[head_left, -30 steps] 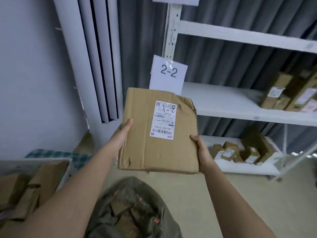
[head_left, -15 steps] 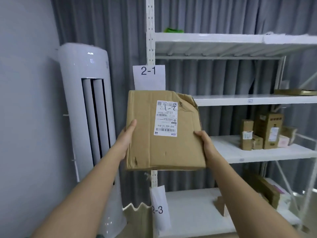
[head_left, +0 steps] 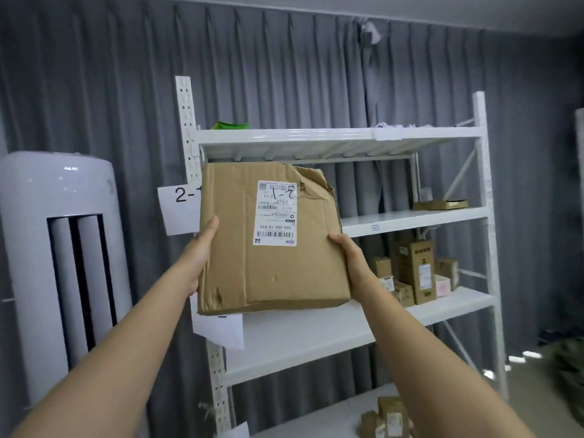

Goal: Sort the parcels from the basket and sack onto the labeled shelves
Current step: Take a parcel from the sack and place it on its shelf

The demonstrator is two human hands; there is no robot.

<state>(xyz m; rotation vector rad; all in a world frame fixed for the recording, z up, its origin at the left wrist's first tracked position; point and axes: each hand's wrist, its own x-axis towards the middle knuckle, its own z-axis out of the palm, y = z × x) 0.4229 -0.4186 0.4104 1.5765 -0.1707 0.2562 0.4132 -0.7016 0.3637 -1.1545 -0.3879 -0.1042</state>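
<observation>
I hold a flat brown cardboard parcel (head_left: 246, 254) up in front of the white shelf rack (head_left: 410, 219). Its white shipping label, hand-marked "2-1", faces me and its top right corner is crushed. My left hand (head_left: 202, 248) grips the parcel's left edge, and my right hand (head_left: 349, 260) grips its right edge. The parcel partly covers the paper sign reading "2-1" (head_left: 178, 207) on the rack's left post. Behind the parcel runs the shelf level beside that sign.
A white standing air conditioner (head_left: 60, 263) is at the left. Several small brown parcels (head_left: 414, 276) sit on the shelf below, at the right, and more (head_left: 385, 418) on a lower one. A flat box (head_left: 441, 203) lies on the "2-1" shelf. Grey curtains hang behind.
My view has risen from the sack and basket on the floor to the rack's upper shelves. The parcel has come up with both hands, from the "2-2" sign to the "2-1" sign.
</observation>
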